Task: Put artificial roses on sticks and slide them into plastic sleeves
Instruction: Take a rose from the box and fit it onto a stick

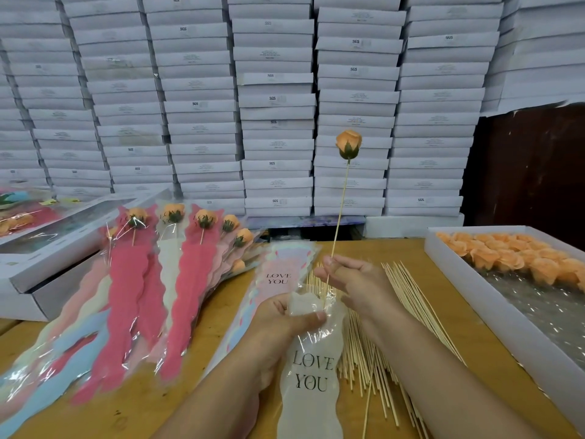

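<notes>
The right hand [351, 280] pinches the stick [340, 213] upright, rose [348, 144] high, its foot aimed into the sleeve [311, 369], whose mouth the left hand [285, 315] grips open above the surface [177, 403].

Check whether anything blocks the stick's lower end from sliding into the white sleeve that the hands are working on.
Nothing visible does. The left hand holds the white sleeve at its top, and the right hand pinches the stick, whose lower end is already at that mouth.

Sleeve [311, 375]: glossy clear plastic, frosted white insert. Sticks [373, 353]: pale bare wood. Table [437, 312]: matt scuffed wood.
</notes>
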